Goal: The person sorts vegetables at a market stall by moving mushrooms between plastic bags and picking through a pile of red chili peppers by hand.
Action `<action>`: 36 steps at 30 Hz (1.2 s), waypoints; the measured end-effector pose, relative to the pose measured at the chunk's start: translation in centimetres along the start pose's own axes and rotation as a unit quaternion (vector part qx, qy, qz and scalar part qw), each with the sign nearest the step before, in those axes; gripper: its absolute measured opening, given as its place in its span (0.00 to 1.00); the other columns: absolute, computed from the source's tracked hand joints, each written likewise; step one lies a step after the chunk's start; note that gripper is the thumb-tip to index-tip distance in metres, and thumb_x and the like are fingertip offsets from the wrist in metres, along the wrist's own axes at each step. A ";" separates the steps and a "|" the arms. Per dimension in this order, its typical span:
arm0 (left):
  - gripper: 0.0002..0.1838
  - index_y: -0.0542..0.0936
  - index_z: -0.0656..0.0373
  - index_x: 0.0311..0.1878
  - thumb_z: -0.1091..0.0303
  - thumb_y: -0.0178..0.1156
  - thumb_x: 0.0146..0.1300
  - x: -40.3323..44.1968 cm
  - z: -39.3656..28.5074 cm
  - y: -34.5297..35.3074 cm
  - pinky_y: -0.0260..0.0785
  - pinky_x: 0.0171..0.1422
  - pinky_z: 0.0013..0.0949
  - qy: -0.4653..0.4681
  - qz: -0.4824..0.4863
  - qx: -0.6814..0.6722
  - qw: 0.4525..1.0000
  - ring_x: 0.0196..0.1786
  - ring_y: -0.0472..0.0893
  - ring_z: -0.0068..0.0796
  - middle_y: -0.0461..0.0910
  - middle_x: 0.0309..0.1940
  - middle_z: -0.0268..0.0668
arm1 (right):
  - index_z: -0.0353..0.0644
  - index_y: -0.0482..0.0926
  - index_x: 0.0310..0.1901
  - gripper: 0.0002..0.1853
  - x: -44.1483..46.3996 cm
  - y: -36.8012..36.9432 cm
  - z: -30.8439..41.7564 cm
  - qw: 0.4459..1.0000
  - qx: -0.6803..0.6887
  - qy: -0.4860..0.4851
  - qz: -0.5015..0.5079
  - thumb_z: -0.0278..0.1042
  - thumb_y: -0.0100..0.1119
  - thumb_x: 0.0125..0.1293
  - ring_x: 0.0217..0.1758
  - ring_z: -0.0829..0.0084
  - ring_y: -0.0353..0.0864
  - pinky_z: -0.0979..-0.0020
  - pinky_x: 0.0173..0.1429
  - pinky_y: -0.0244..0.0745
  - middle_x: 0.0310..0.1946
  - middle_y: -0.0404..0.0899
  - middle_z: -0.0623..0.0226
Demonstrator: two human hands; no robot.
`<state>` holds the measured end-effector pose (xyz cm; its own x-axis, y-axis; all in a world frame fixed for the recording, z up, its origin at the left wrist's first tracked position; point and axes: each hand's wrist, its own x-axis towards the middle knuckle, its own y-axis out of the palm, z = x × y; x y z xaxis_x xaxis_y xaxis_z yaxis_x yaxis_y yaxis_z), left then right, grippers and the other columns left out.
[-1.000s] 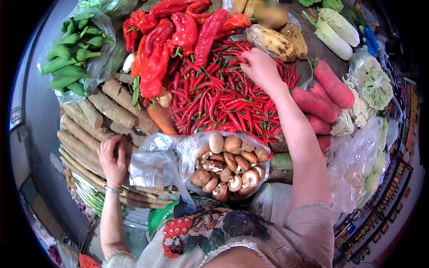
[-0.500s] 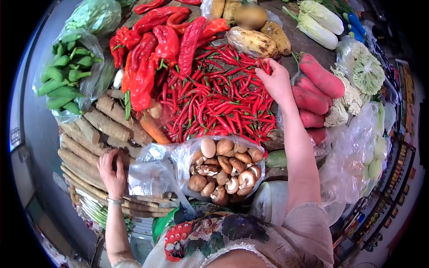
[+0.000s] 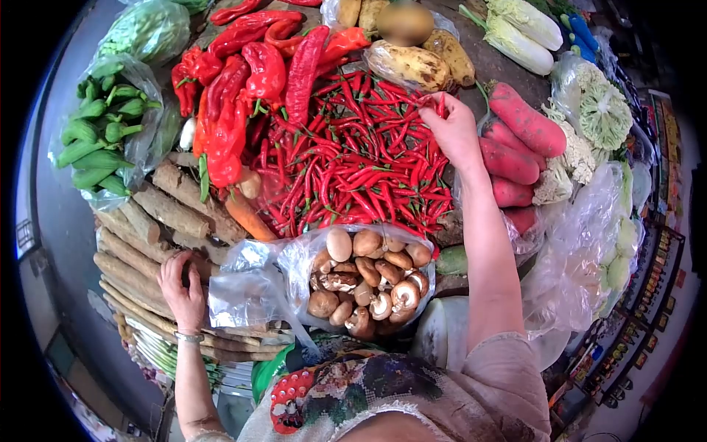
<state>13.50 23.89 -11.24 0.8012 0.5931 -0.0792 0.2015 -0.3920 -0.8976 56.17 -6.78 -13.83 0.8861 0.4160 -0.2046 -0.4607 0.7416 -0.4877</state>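
Observation:
Small red chilies lie in a broad loose heap in the middle. My right hand is at the heap's upper right edge, its thumb and fingers closed around a red chili that shows partly between them. My left hand rests on the long brown yams, fingers loosely curved and apart from the thumb, with nothing seen in it. Beside it, a clear plastic bag leads to an opened bag of brown mushrooms in front of my body.
Large red peppers lie beyond the chilies, with green peppers in a bag at left. Brownish potatoes sit at the back. Red-skinned radishes, cauliflower and napa cabbage are at right. A carrot lies near the mushrooms.
The view has shifted slightly, so the vegetables appear a little further left. Both hands stay in nearly the same places, the right one still at the chili heap's edge.

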 end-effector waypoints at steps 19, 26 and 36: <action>0.11 0.80 0.61 0.50 0.70 0.56 0.66 0.2 -0.2 -0.1 0.64 0.67 0.42 0.004 0.010 0.003 1.000 0.56 0.77 0.45 0.81 0.49 0.43 | 0.39 0.82 0.43 0.14 0.2 -1.8 3.0 0.952 -0.303 -0.005 -0.050 0.38 0.57 0.63 0.46 0.44 0.82 0.50 0.50 0.76 0.36 0.84 0.46; 0.11 0.80 0.60 0.50 0.70 0.56 0.67 0.1 0.0 -0.1 0.63 0.66 0.42 0.005 0.015 0.001 1.000 0.56 0.77 0.45 0.81 0.49 0.42 | 0.38 0.81 0.42 0.13 0.9 -1.7 1.1 0.939 -0.345 0.012 -0.006 0.37 0.58 0.61 0.45 0.44 0.81 0.52 0.49 0.74 0.37 0.83 0.46; 0.11 0.80 0.59 0.50 0.70 0.57 0.67 -0.1 0.2 0.0 0.63 0.66 0.41 0.012 0.007 0.005 1.000 0.56 0.77 0.44 0.81 0.49 0.41 | 0.34 0.81 0.47 0.10 0.0 -4.3 3.0 0.992 0.106 0.070 0.022 0.28 0.61 0.67 0.41 0.81 0.82 0.77 0.49 0.74 0.39 0.86 0.68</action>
<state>13.29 23.98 -11.31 0.8170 0.5709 -0.0813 0.1845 -0.3925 -0.9011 58.02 -8.45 -9.19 0.8562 0.3851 -0.3444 -0.4870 0.8242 -0.2890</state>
